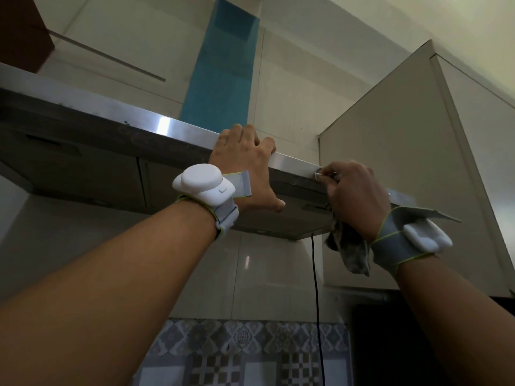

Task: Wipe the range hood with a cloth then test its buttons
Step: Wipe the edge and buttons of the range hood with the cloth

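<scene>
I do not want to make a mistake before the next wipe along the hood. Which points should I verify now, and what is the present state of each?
1. Right hand grips the cloth: ok.
2. Cloth flat on the hood: cannot tell; most of it hangs below the hand.
3. Left hand steadies the hood: ok, fingers over the top, thumb beneath.
4. Cable clear of the cloth: ok, a gap shows.
5. Buttons found: cannot tell, none visible.
</scene>
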`<state>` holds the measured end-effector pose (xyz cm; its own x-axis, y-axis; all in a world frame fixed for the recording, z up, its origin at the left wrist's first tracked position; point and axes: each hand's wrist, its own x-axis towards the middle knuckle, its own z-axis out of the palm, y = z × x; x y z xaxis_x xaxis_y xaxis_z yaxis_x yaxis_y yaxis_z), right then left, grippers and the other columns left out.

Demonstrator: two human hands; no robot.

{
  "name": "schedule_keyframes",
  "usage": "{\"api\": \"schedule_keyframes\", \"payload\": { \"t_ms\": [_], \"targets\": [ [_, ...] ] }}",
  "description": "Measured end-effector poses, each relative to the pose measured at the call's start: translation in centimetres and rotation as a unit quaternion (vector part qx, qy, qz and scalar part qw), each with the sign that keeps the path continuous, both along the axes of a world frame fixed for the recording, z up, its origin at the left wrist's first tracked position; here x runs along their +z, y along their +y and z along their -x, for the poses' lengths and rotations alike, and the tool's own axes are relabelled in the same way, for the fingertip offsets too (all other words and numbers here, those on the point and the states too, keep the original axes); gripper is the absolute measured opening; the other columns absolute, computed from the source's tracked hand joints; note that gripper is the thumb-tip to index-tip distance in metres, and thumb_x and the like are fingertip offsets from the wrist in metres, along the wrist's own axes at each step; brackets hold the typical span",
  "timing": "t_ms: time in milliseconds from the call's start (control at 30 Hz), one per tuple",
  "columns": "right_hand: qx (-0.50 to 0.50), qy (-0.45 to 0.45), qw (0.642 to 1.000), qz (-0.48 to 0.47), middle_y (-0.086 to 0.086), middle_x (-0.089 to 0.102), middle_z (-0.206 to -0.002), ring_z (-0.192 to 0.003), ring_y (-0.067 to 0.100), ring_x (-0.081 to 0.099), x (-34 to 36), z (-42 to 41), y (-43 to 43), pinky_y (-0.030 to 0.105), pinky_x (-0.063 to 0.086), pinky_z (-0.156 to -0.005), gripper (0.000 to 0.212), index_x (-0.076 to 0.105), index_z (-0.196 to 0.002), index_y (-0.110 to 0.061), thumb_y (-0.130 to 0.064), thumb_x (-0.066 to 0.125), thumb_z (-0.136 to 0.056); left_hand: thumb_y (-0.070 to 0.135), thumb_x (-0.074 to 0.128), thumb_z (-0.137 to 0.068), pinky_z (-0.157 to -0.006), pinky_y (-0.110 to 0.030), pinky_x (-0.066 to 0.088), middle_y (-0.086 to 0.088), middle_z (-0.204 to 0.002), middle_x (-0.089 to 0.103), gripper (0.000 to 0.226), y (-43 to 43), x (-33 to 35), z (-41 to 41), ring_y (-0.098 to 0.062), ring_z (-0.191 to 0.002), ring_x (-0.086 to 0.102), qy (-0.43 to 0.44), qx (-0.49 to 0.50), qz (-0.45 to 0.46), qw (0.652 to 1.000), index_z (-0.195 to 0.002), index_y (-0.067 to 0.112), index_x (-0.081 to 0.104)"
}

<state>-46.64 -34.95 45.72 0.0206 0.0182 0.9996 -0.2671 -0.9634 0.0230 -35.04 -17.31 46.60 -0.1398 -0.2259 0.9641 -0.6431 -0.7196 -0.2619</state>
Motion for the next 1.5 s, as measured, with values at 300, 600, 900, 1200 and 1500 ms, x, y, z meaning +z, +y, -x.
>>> {"api": "schedule_keyframes", "payload": {
  "t_ms": [300,600,900,1200,1500],
  "targets": [
    [0.01,0.004,1.0,-0.027,0.005,0.068,-0.106,-0.098,0.03,0.061,1.7,0.4,0.1,0.035,0.05,-0.08,0.018,0.072,-0.099,-0.028,-0.034,0.059,-0.089,0.089,0.053,-0.048,-0.097,-0.047,0.035,-0.011,-0.117,0.043,0.096,-0.8,-0.4,0.6,-0.032,-0.11,0.04,-0.01,0.052,0.016,0.998,-0.125,0.033,0.048],
    [-0.005,0.014,1.0,-0.022,0.005,0.066,-0.105,-0.096,0.028,0.061,0.6,1.0,-1.6,0.04,0.051,-0.081,0.021,0.072,-0.102,-0.028,-0.038,0.058,-0.091,0.087,0.056,-0.044,-0.1,-0.057,0.027,-0.006,-0.126,0.045,0.1,-3.8,0.3,1.9,-0.034,-0.118,0.038,-0.014,0.058,-0.027,0.998,-0.128,0.035,0.048],
    [-0.007,0.0,1.0,0.007,0.003,0.062,-0.101,-0.092,0.026,0.058,0.5,0.5,-2.7,0.036,0.048,-0.076,0.021,0.069,-0.104,-0.03,-0.037,0.054,-0.093,0.087,0.056,-0.043,-0.103,-0.058,0.022,-0.002,-0.127,0.045,0.1,-7.6,0.2,2.8,-0.034,-0.12,0.038,-0.015,0.051,-0.019,0.998,-0.129,0.037,0.047],
    [0.003,-0.008,1.0,0.004,0.001,0.061,-0.1,-0.092,0.025,0.058,1.1,1.4,-5.0,0.037,0.048,-0.076,0.02,0.07,-0.102,-0.031,-0.038,0.055,-0.092,0.087,0.057,-0.045,-0.105,-0.061,0.019,-0.004,-0.13,0.041,0.102,-9.0,0.3,3.5,-0.033,-0.123,0.036,-0.003,0.053,-0.031,0.998,-0.134,0.039,0.042],
    [-0.014,0.02,1.0,0.007,-0.001,0.06,-0.096,-0.089,0.024,0.057,0.7,2.5,-6.9,0.036,0.048,-0.074,0.02,0.07,-0.102,-0.031,-0.038,0.054,-0.092,0.086,0.058,-0.046,-0.102,-0.056,0.025,-0.006,-0.129,0.042,0.101,-9.7,0.5,3.8,-0.033,-0.121,0.037,-0.011,0.046,-0.036,0.998,-0.132,0.036,0.043]
  ]
}}
